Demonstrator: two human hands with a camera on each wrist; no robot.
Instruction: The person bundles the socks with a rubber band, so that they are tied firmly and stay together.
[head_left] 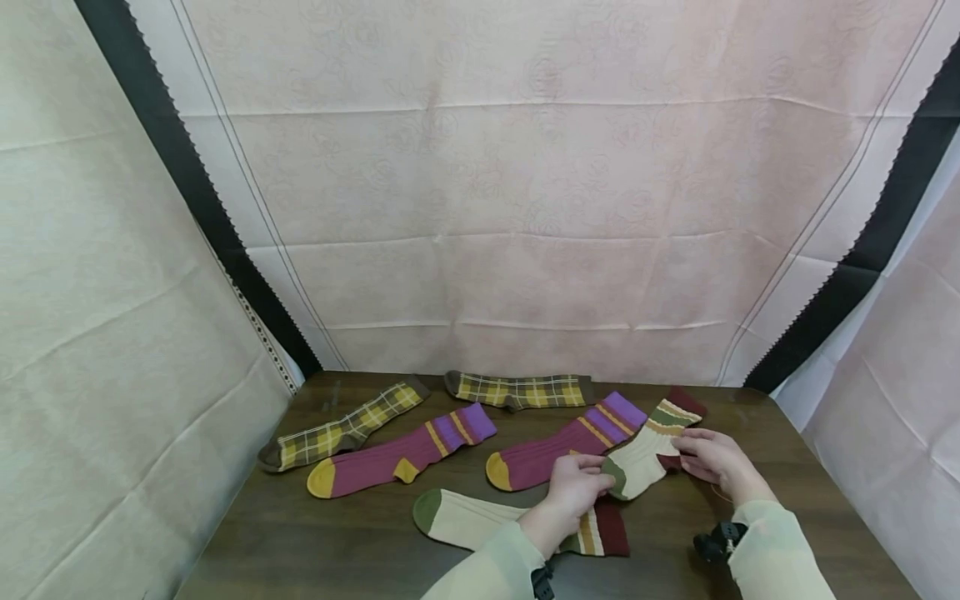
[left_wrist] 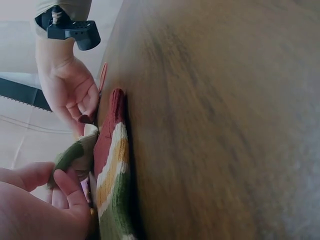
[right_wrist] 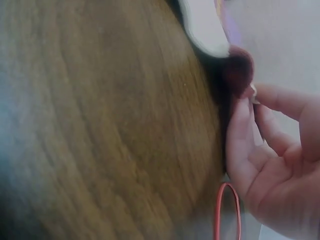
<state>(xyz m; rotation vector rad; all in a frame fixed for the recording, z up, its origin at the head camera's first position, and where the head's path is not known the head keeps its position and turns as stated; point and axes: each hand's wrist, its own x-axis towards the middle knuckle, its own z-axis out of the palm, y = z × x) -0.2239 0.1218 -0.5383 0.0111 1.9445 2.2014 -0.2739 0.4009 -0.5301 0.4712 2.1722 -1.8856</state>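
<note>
A cream sock [head_left: 640, 463] with a green toe, dark red heel and striped cuff lies at an angle on the right side of the table. My left hand [head_left: 570, 493] pinches its green toe between thumb and fingers, and the toe is raised in the left wrist view. With the fingers of my right hand [head_left: 718, 463], I pinch the sock's edge by the dark red heel [right_wrist: 239, 70]. Below my left forearm, a matching cream sock [head_left: 468, 518] lies flat, its middle partly covered by that arm.
Left of the held sock lies a purple sock [head_left: 536, 461] with a yellow toe, and its match [head_left: 367, 472] is farther left. Two yellow plaid socks [head_left: 322, 444] [head_left: 525, 390] lie at the back. Light cloth walls [head_left: 525, 183] surround the wooden table [head_left: 300, 550].
</note>
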